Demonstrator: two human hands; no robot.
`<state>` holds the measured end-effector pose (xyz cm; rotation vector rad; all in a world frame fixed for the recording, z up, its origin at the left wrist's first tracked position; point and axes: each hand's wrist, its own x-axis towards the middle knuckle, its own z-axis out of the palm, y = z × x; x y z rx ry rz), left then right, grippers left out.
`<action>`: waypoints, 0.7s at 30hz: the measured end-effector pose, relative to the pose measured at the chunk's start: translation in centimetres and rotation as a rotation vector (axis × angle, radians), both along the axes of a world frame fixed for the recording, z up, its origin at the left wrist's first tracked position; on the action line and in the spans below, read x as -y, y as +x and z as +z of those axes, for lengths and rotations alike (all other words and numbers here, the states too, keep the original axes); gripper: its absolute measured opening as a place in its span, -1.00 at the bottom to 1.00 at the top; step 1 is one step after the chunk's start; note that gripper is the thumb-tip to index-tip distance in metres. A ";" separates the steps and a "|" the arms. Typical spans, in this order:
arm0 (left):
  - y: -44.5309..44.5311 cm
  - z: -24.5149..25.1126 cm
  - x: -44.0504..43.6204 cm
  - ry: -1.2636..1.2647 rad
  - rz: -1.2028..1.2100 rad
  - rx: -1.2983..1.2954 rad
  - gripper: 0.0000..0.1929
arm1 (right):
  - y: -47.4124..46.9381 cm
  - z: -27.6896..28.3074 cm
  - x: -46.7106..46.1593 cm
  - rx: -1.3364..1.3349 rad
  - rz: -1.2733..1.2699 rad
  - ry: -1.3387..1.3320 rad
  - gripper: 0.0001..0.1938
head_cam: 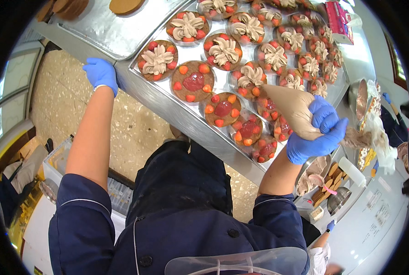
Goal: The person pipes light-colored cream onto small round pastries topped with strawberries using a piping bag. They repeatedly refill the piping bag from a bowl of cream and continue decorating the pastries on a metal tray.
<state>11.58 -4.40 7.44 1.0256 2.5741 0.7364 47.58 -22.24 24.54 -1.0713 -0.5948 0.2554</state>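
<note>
My right hand, in a blue glove, squeezes a piping bag of light brown cream. Its tip meets the cream rosette on a round chocolate cake with strawberry pieces around it. Many such cakes stand in clear collars on a large metal tray. Those farther off bear piped rosettes, like the one at the tray's left corner. Several nearer ones show red filling at the centre, such as this cake. My left hand, also gloved in blue, rests at the steel table's edge with its fingers curled, holding nothing visible.
A second metal tray holds round cake layers. At right are a bowl of brown cream with a pink spatula, a steel bowl and a pink box. Other people's gloved hands show at the far right and lower right.
</note>
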 end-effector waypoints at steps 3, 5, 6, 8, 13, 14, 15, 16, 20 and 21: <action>0.2 0.4 0.3 -0.028 0.017 0.027 -0.51 | -0.5 0.0 -0.3 0.049 0.135 0.004 -0.60; 0.3 0.6 0.3 -0.032 0.020 0.044 -0.51 | -0.8 0.2 -0.6 0.009 0.278 -0.027 -0.59; 0.4 0.7 0.4 -0.021 0.012 0.044 -0.51 | -0.9 0.3 -0.9 -0.045 0.385 -0.034 -0.58; 0.4 0.8 0.3 -0.013 0.006 0.051 -0.51 | -0.7 0.8 -1.3 -0.050 0.283 0.067 -0.56; 0.3 0.8 0.2 -0.043 0.034 0.085 -0.50 | 0.6 1.2 -1.0 -0.031 0.277 -0.109 -0.56; 0.3 0.8 0.2 -0.036 0.021 0.067 -0.50 | 0.8 1.0 -0.9 -0.049 0.265 -0.108 -0.58; 0.3 0.8 0.2 -0.035 0.016 0.064 -0.50 | 1.1 0.8 -0.8 -0.104 0.222 -0.048 -0.58; 0.3 0.9 0.3 -0.038 0.011 0.061 -0.50 | 1.2 0.5 -0.8 -0.145 0.255 -0.014 -0.58; 0.4 0.6 0.3 -0.032 0.044 0.061 -0.51 | 1.1 1.3 -2.1 -0.091 0.283 -0.150 -0.61; 0.3 0.4 0.3 -0.028 0.038 0.053 -0.51 | 1.0 2.1 -2.4 0.086 0.055 -0.106 -0.64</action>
